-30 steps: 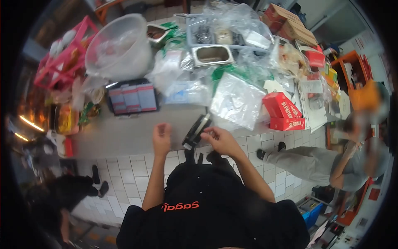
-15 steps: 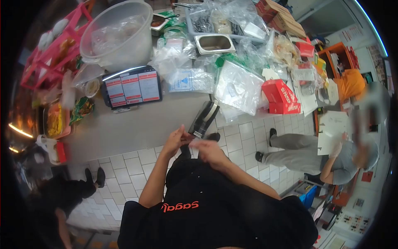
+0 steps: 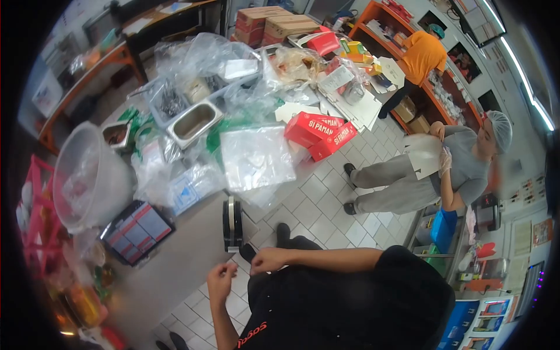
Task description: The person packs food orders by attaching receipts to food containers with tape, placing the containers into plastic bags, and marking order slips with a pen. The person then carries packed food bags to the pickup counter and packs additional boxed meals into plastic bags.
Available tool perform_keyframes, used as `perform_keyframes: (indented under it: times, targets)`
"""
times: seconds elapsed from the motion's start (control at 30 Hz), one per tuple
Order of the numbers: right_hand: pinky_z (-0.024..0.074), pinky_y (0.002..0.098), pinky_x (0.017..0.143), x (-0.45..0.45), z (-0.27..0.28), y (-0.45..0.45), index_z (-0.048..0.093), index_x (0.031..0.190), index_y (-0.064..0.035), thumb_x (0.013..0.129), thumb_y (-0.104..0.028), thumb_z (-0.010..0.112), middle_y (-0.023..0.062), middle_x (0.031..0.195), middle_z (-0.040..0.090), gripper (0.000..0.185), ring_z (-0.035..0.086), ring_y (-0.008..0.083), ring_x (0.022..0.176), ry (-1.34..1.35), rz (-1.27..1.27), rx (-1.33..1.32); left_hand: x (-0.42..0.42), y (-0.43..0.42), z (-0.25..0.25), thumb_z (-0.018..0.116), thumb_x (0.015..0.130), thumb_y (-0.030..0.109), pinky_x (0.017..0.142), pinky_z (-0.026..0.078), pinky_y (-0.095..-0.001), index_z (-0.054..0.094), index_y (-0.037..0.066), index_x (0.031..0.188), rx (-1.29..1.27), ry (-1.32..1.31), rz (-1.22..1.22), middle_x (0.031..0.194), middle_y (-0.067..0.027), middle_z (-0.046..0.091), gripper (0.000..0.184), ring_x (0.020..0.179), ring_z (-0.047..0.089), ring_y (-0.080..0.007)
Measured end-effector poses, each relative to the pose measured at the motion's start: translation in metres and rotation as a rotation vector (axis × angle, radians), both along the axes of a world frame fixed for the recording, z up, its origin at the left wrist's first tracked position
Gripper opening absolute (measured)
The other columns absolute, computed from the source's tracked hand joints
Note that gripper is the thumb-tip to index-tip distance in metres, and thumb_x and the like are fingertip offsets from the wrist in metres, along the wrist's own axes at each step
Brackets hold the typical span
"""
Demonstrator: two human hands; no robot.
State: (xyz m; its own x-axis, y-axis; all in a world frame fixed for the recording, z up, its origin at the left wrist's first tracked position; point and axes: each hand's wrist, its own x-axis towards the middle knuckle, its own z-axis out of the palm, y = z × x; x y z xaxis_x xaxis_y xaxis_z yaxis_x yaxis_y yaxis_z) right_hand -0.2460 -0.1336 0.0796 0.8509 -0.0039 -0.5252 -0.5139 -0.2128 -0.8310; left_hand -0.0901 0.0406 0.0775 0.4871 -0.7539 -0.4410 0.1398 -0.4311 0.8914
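My left hand (image 3: pixel 221 280) is raised just off the front edge of the grey table (image 3: pixel 169 280), its fingers curled together. My right hand (image 3: pixel 267 261) is close beside it to the right, fingers bent inward. Whatever either hand may hold is too small to make out. The two hands are apart. A black tape dispenser (image 3: pixel 232 226) stands at the table edge just above them, touched by neither. Beyond it lies a stack of clear plastic bags (image 3: pixel 256 156). To the left of the dispenser is a tablet (image 3: pixel 137 232) with a lit screen.
Red boxes (image 3: pixel 319 133) lie at the table's right end. A metal tray (image 3: pixel 195 123) and a large translucent tub (image 3: pixel 90 175) stand farther back. At right, a person in grey (image 3: pixel 461 157) holds a flat carton (image 3: pixel 422 156); another in orange (image 3: pixel 424 57) bends at shelves.
The view has swung to the right, bringing the orange-clad person and shelves into sight. My hands, close together at the dispenser half a second ago, have separated slightly and sit below it.
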Motion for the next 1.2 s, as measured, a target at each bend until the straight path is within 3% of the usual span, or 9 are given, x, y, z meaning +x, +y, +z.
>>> perform_keyframes:
  times: [0.17, 0.37, 0.43, 0.53, 0.7, 0.77, 0.9, 1.0, 1.2]
  targets:
    - [0.0481, 0.0311, 0.075, -0.044, 0.120, -0.097, 0.072, 0.095, -0.0079, 0.092, -0.034, 0.064, 0.0087, 0.094, 0.063, 0.028, 0.060, 0.0194, 0.086, -0.126, 0.009, 0.020, -0.048, -0.098, 0.095, 0.064, 0.091, 0.007, 0.067, 0.050, -0.0263, 0.067, -0.006, 0.092, -0.335, 0.132, 0.133, 0.081, -0.0080, 0.066, 0.014, 0.072, 0.062, -0.0122]
    - [0.0477, 0.0290, 0.077, -0.130, 0.175, -0.275, 0.067, 0.097, -0.0034, 0.096, -0.021, 0.059, 0.0028, 0.094, 0.062, 0.020, 0.058, 0.0125, 0.086, -0.534, -0.558, -0.282, -0.070, -0.368, 0.162, 0.063, 0.093, 0.013, 0.071, 0.046, -0.0234, 0.067, -0.006, 0.095, -0.568, -0.038, -0.185, 0.081, -0.0040, 0.065, 0.019, 0.076, 0.058, -0.0090]
    - [0.0469, 0.0277, 0.077, -0.150, 0.198, -0.334, 0.065, 0.097, -0.0052, 0.097, -0.021, 0.056, 0.0008, 0.097, 0.062, 0.019, 0.057, 0.0097, 0.088, -0.384, -0.883, -0.244, -0.092, -0.474, 0.181, 0.065, 0.092, 0.016, 0.072, 0.046, -0.0234, 0.069, -0.003, 0.096, -0.620, -0.021, -0.250, 0.082, -0.0028, 0.065, 0.020, 0.078, 0.058, -0.0088]
    - [0.0458, 0.0257, 0.076, -0.177, 0.190, -0.442, 0.064, 0.096, -0.0079, 0.098, -0.026, 0.053, -0.0001, 0.098, 0.062, 0.021, 0.056, 0.0096, 0.088, -0.466, -1.109, -0.195, -0.118, -0.634, 0.189, 0.066, 0.090, 0.017, 0.075, 0.046, -0.0255, 0.068, 0.000, 0.101, -0.622, -0.210, -0.411, 0.085, -0.0028, 0.065, 0.020, 0.081, 0.057, -0.0092]
    - [0.0466, 0.0284, 0.075, -0.189, 0.130, -0.588, 0.062, 0.102, -0.0096, 0.099, -0.034, 0.051, 0.0006, 0.100, 0.062, 0.027, 0.056, 0.0124, 0.090, -0.363, -1.340, -0.091, -0.142, -0.821, 0.154, 0.066, 0.088, 0.023, 0.065, 0.040, -0.0233, 0.064, 0.007, 0.088, -0.358, -0.214, -0.722, 0.077, 0.0025, 0.058, 0.017, 0.072, 0.051, -0.0064]
    - [0.0479, 0.0319, 0.077, -0.186, 0.106, -0.621, 0.061, 0.103, -0.0089, 0.098, -0.035, 0.051, 0.0009, 0.103, 0.062, 0.028, 0.057, 0.0142, 0.095, -0.322, -1.353, -0.024, -0.138, -0.851, 0.150, 0.064, 0.089, 0.022, 0.064, 0.041, -0.0246, 0.062, 0.009, 0.092, -0.264, -0.259, -0.848, 0.082, 0.0023, 0.059, 0.014, 0.072, 0.052, -0.0073]
    - [0.0481, 0.0320, 0.080, -0.179, 0.079, -0.638, 0.062, 0.103, -0.0085, 0.098, -0.033, 0.052, 0.0020, 0.109, 0.063, 0.026, 0.058, 0.0151, 0.100, -0.443, -1.356, 0.141, -0.140, -0.873, 0.159, 0.064, 0.087, 0.017, 0.066, 0.043, -0.0230, 0.060, 0.010, 0.088, 0.001, 0.059, -0.783, 0.084, 0.0030, 0.058, 0.008, 0.073, 0.054, -0.0084]
    - [0.0475, 0.0311, 0.082, -0.171, 0.066, -0.639, 0.063, 0.101, -0.0089, 0.099, -0.029, 0.052, 0.0025, 0.108, 0.063, 0.023, 0.058, 0.0145, 0.101, -0.526, -1.360, 0.132, -0.125, -0.896, 0.118, 0.063, 0.088, 0.015, 0.069, 0.043, -0.0216, 0.058, 0.011, 0.087, -0.124, 0.158, -0.826, 0.084, 0.0036, 0.058, 0.006, 0.075, 0.054, -0.0075]
    - [0.0383, 0.0394, 0.100, -0.161, 0.044, -0.635, 0.066, 0.099, -0.0025, 0.093, -0.029, 0.059, 0.0178, 0.121, 0.056, 0.028, 0.052, 0.0314, 0.114, -0.577, -1.375, -0.301, -0.117, -0.896, 0.094, 0.064, 0.084, 0.004, 0.075, 0.042, -0.0224, 0.053, 0.009, 0.078, -0.370, 0.109, -0.944, 0.090, 0.0032, 0.057, 0.014, 0.083, 0.052, -0.0060]
